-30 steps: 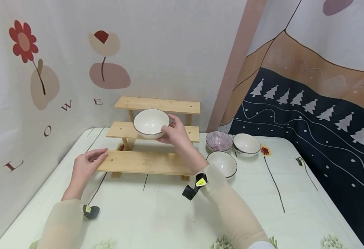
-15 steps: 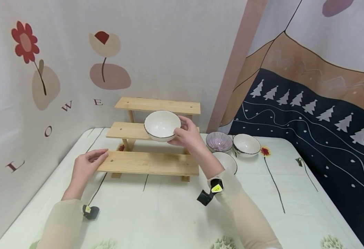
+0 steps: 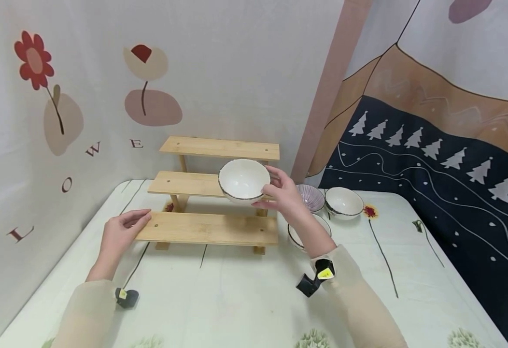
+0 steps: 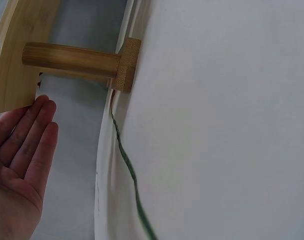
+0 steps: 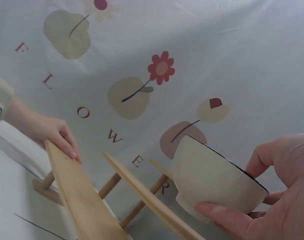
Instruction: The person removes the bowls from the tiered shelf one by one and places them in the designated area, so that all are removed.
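My right hand (image 3: 286, 197) pinches a white bowl (image 3: 242, 179) with a dark rim, thumb on one side and fingers on the other. The bowl hangs in the air before the right part of the middle board, tilted in the right wrist view. A three-step wooden display shelf (image 3: 206, 228) stands on the table against the wall. My left hand (image 3: 121, 231) holds the left end of its lowest board; in the right wrist view the thumb lies on that board. Fairly straight fingers (image 4: 40, 150) reach the board's edge from below in the left wrist view.
Right of the shelf stand a purple-striped bowl (image 3: 312, 197), a white bowl (image 3: 344, 202) and another white bowl (image 3: 295, 237), partly hidden by my right forearm. A pale flowered cloth (image 3: 219, 299) covers the table. Printed curtains (image 3: 236, 67) hang behind and at the sides.
My right hand has carried the white bowl rightward and slightly down, from the middle of the shelf toward its right end. The left hand has stayed at the lowest board.
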Demonstrator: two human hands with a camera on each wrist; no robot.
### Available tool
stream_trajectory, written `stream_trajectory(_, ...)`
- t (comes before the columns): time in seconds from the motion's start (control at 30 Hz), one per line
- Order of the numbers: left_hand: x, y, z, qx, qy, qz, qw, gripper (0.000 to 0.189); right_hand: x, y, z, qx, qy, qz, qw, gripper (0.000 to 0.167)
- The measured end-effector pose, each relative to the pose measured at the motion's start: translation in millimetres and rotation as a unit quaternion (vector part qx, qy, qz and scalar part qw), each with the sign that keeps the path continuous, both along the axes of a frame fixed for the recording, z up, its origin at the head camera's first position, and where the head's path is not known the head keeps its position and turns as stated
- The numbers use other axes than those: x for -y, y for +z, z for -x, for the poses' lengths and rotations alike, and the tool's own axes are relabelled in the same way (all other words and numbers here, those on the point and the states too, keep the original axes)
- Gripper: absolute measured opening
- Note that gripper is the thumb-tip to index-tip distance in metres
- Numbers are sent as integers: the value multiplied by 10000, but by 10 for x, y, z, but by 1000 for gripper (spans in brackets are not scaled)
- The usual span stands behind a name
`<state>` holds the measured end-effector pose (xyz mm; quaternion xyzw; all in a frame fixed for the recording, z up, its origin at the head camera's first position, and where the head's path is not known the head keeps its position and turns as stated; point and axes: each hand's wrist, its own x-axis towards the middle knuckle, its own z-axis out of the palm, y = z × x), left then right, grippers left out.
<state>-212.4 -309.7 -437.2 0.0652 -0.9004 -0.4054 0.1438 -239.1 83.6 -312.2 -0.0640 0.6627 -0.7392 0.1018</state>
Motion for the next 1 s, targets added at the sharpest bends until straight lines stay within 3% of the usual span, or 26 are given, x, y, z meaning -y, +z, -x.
stream_trajectory(0.6, -3, 0, -9, -13, 12, 3, 10000, 51, -448, 4, -52, -5, -140, -207, 9997, 71)
stream_trajectory(1.0, -31, 37, -37, 32, -71, -80, 9999, 50, -778, -11, -75, 127, -392, -607, 9973, 70)
